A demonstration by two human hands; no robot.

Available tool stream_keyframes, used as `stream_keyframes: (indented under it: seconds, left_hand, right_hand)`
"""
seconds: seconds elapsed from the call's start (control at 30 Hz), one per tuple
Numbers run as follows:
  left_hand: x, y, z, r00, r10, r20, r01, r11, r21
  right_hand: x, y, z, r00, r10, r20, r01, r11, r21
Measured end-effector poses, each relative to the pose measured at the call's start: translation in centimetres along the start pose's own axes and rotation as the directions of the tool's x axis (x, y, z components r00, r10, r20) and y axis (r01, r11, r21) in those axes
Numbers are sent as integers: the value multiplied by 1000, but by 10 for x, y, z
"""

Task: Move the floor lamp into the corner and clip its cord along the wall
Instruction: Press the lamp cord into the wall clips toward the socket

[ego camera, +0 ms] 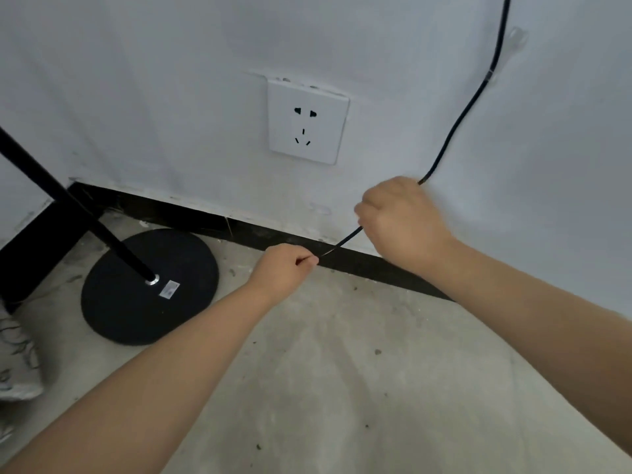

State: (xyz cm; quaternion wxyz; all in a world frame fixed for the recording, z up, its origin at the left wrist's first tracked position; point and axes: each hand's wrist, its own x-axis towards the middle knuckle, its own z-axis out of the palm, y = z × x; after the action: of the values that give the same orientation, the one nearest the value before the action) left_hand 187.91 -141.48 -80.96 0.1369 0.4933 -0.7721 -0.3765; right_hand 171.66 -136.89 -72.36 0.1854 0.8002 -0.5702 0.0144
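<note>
The white wall (136, 80) filled the upper half of the view, with a black baseboard (359, 260) running along its foot above the bare concrete floor (342, 388). The floor lamp stood at the left, in the corner where the two walls met: its round black base (136, 309) lay flat on the floor close to the baseboard, and its black pole (68, 206) rose slanting toward the upper left in the wide-angle view. A white outlet (307, 121) sat on the wall, between the lamp and the cord. The right hand (403, 220) was closed in a fist around the black cord (455, 131), near the wall just above the baseboard. The left hand (284, 268) pinched the same cord between its fingertips, lower and to the left, so a short taut stretch ran between the two hands. From the right fist the cord climbed the wall to the upper right, passing through a small clear clip (489, 77).
</note>
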Motion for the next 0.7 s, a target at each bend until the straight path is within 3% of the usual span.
stream_keyframes:
  seconds: [0.07,0.1,0.33,0.5,0.7]
  left_hand:
    - [9,4,-8,999,1,-43,3,996,94]
    - [14,6,-11,998,1,-61,7,992,128]
    - [47,10,-15,973,-91,-210,107,992,67]
    - [61,7,2,912,-202,-357,160,977,-144]
    - [68,6,18,890,-250,-382,176,960,-218]
  right_hand:
    - [12,1,7,947,-47,318,66,997,-49]
    - [17,2,13,932,-18,362,48,996,-75]
    - [38,-10,40,997,-37,60,49,978,-202]
    - [39,-6,62,979,-74,-191,30,974,-225]
    - [35,-1,82,958,-103,-269,31,966,-258]
